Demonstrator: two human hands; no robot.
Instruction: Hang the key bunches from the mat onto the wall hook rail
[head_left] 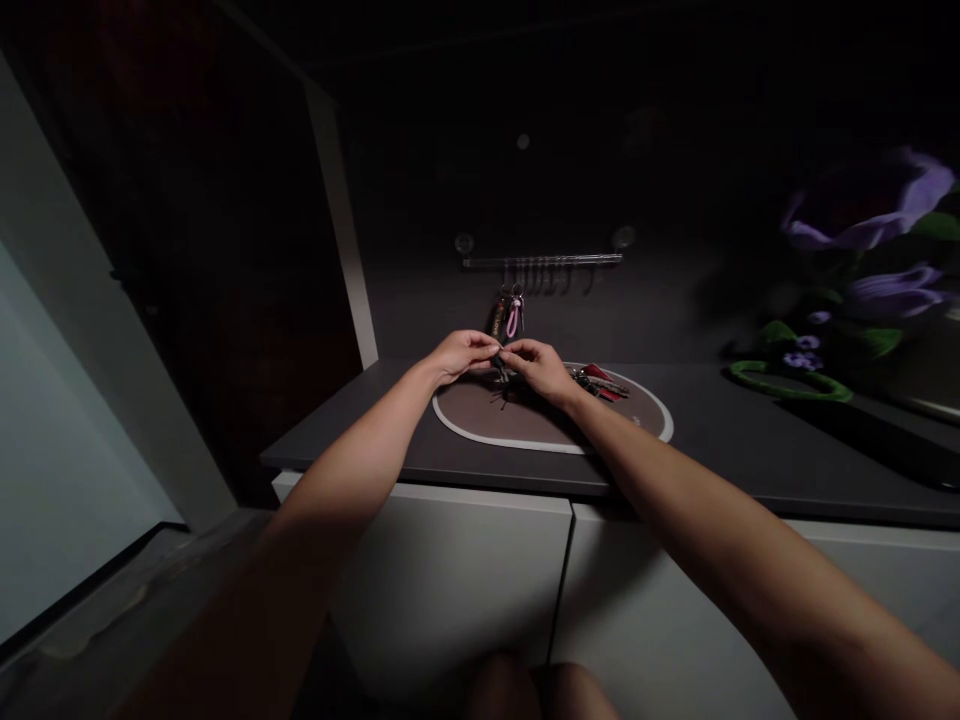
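Observation:
My left hand [465, 355] and my right hand [536, 368] meet above an oval mat, their fingertips pinching a small dark keychain [498, 368] with thin strands hanging from it. Its exact shape is partly hidden by my fingers. The brown oval mat [480, 415] has a pale rim and lies under both hands. To the right of my right hand, a bunch of metal keys with a red fob [600, 383] rests on the mat.
A metal hook rail [541, 260] on the dark wall holds a pink-looped keychain [513, 316]. Below lies a dark countertop [712, 450] above white cabinet doors [450, 585]. Purple artificial flowers [870, 205] and a green loop [787, 381] stand to the right.

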